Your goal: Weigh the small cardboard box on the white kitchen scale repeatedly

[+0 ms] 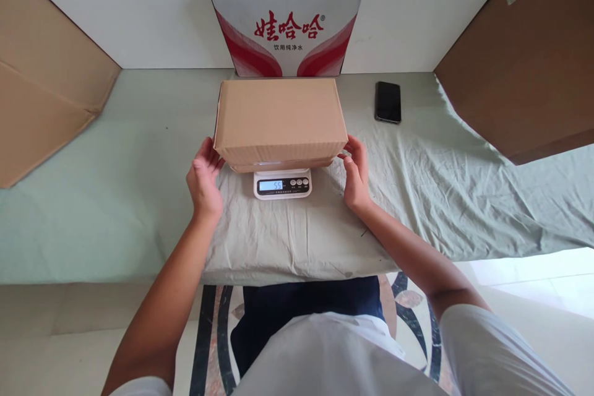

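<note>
A closed brown cardboard box (279, 119) rests on a small white digital scale (282, 184) whose display reads 55. My left hand (204, 179) is beside the box's near left corner, fingers stretched out and just touching or nearly touching it. At the near right corner, my right hand (355, 173) is likewise spread, fingertips by the box edge. Neither hand grips anything.
The scale stands on a pale green cloth (417, 198) over a low surface. A black phone (388, 101) lies at the right. A red-and-white carton (285, 28) stands behind the box. Large cardboard pieces lean at the left (41, 74) and right (524, 68).
</note>
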`<act>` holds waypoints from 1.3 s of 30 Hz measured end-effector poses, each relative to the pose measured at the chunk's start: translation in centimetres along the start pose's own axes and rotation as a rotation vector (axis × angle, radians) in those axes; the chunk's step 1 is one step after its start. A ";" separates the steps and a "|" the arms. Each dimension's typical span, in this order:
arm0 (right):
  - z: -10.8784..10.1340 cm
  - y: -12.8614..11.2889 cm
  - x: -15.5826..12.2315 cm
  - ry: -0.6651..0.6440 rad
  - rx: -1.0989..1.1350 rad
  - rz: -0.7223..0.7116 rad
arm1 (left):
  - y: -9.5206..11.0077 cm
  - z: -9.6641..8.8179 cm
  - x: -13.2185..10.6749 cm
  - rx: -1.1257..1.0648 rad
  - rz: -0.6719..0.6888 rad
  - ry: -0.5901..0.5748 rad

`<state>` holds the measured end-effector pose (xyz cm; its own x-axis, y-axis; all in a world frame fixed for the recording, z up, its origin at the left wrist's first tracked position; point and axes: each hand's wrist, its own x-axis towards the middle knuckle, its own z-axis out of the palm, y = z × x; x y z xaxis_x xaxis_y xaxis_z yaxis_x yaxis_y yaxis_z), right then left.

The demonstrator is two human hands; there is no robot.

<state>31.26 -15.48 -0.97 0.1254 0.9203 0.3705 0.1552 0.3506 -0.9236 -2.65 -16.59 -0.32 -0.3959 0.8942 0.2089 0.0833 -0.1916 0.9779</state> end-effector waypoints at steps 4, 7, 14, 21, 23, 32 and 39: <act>0.1 -0.2 0.0 -0.006 0.004 0.013 | -1.0 -0.4 0.4 0.015 0.064 0.004; 0.0 -0.3 0.0 -0.023 -0.008 0.021 | -1.6 -0.6 0.6 0.036 0.101 0.007; -0.1 -0.1 -0.1 -0.036 -0.025 0.012 | -1.7 -0.8 0.6 -0.033 0.112 -0.011; -0.1 0.2 -0.1 -0.028 -0.019 0.000 | -2.2 -0.9 0.8 -0.030 0.123 -0.002; 0.0 0.2 0.0 -0.023 -0.013 0.004 | -1.9 -0.8 0.7 -0.020 0.117 0.000; -0.2 0.1 0.0 -0.039 -0.038 -0.009 | -0.4 -0.2 0.1 -0.047 0.065 0.021; -0.1 -0.4 0.0 -0.022 -0.008 0.026 | -0.1 0.0 -0.1 -0.091 0.071 0.035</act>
<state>31.30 -15.61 -0.63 0.1083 0.9327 0.3441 0.1603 0.3252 -0.9319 -2.63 -16.66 -0.46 -0.4242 0.8626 0.2756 0.0292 -0.2911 0.9562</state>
